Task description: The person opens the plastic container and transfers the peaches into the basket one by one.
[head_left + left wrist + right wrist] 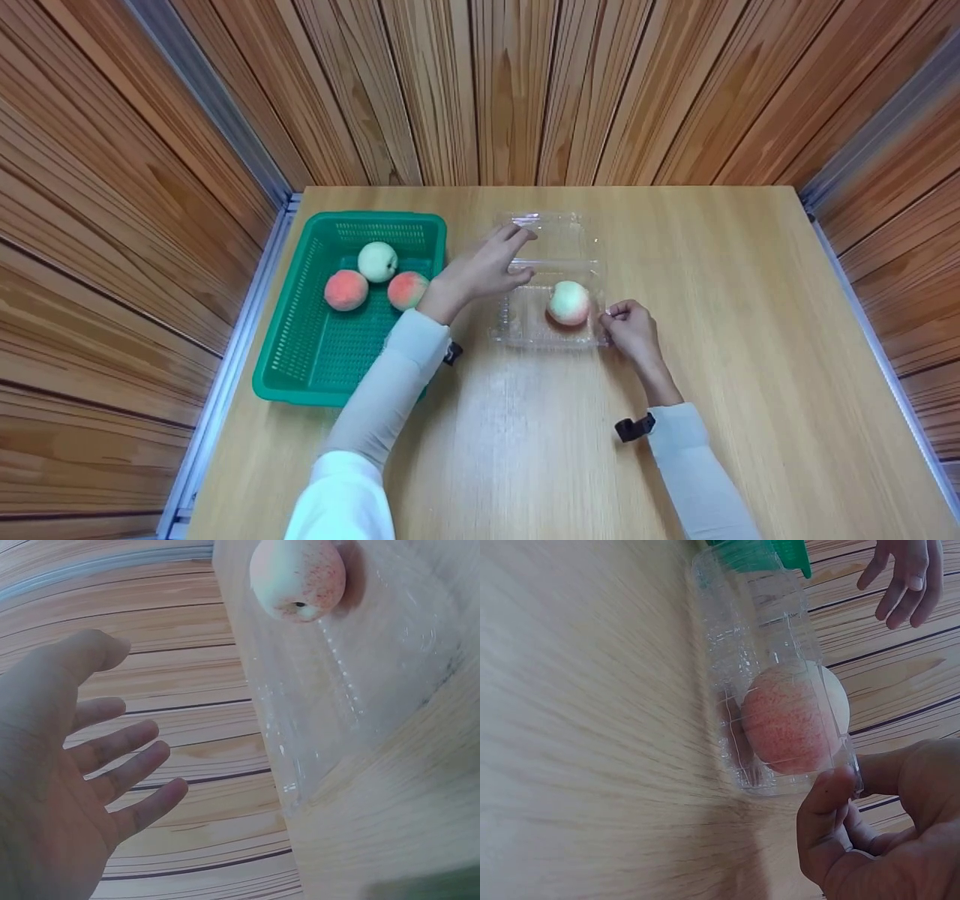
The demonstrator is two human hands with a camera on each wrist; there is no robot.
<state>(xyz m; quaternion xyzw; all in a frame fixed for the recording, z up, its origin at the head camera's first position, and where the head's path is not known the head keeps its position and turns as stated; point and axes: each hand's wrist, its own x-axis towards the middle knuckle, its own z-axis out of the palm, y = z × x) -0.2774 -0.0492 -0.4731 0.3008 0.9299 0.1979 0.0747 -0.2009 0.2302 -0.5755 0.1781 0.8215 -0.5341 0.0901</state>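
Note:
A clear plastic clamshell box (523,319) lies on the table with its lid folded back toward the far side. One pale peach with a pink blush (568,303) sits in the right part of its base. My right hand (631,328) pinches the box's right rim between thumb and fingers, as the right wrist view shows up close. Over the box's left side hovers my left hand (491,264), fingers spread and holding nothing; the left wrist view shows its palm bare. In the right wrist view the peach (791,720) shows through the clear wall.
Left of the box stands a green plastic basket (322,367). It holds a pale peach (377,262), a red peach (346,290) and a red-yellow peach (407,289) partly behind my left wrist. Wood-plank walls (510,90) enclose the table (517,465) at the back and sides.

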